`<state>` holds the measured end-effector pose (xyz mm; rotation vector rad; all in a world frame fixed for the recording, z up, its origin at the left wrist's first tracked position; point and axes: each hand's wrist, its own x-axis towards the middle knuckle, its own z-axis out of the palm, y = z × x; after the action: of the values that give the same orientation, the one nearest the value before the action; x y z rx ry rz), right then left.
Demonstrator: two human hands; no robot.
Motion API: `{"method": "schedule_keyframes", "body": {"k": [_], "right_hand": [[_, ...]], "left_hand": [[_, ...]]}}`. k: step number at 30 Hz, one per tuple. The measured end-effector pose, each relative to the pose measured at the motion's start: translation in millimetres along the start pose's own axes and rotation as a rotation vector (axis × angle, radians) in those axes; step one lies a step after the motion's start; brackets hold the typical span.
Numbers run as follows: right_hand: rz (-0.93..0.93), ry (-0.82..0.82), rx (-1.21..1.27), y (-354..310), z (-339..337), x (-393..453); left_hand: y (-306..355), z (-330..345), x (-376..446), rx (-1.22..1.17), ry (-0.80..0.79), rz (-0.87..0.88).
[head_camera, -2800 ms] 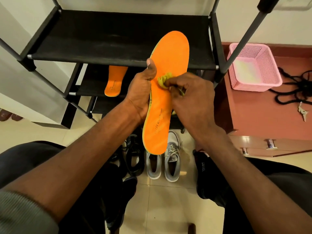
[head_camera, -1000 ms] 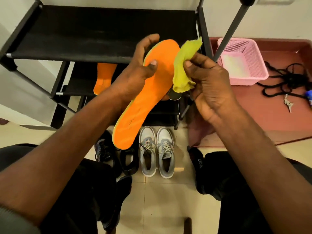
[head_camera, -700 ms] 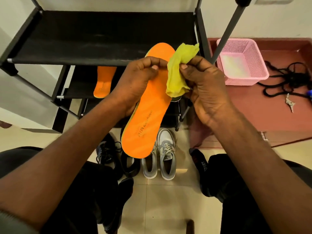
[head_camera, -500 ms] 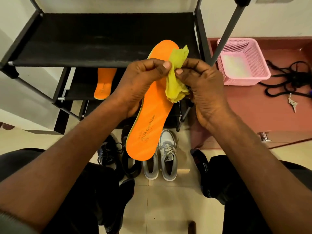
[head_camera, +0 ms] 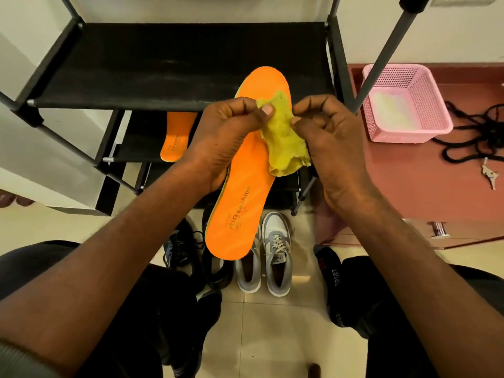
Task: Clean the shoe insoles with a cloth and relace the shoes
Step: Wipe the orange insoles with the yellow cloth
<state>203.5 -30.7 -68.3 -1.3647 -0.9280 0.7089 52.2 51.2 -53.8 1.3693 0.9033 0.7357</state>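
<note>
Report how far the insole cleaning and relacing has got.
Possibly done: one orange insole lies on the rack. In hand: left hand grips the second insole; both it and right hand pinch the yellow cloth. Left: black laces lie loose on the cabinet; relacing not started.

My left hand (head_camera: 226, 132) holds the orange insole (head_camera: 245, 181) upright and pinches a corner of the yellow cloth (head_camera: 283, 143); my right hand (head_camera: 330, 137) pinches the cloth's other side. Below sit grey sneakers (head_camera: 264, 257) beside black shoes (head_camera: 191, 249). A second insole (head_camera: 177, 137) lies on the black rack (head_camera: 163, 64).
</note>
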Motion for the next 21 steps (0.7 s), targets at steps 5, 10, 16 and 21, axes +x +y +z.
{"method": "schedule_keyframes", "body": {"k": [5, 10, 16, 21], "right_hand": [[0.006, -0.071, -0.088, -4, 3, 2], [0.130, 0.107, 0.065, 5, 4, 5], [0.001, 0.115, 0.145, -2, 2, 3], [-0.150, 0.020, -0.257, 3, 11, -4]], "left_hand": [[-1, -1, 0, 0.012, 0.003, 0.010], [-1, -5, 4, -0.083, 0.053, -0.048], [8, -5, 0, 0.020, 0.007, 0.018], [11, -5, 3, -0.050, -0.032, 0.041]]}}
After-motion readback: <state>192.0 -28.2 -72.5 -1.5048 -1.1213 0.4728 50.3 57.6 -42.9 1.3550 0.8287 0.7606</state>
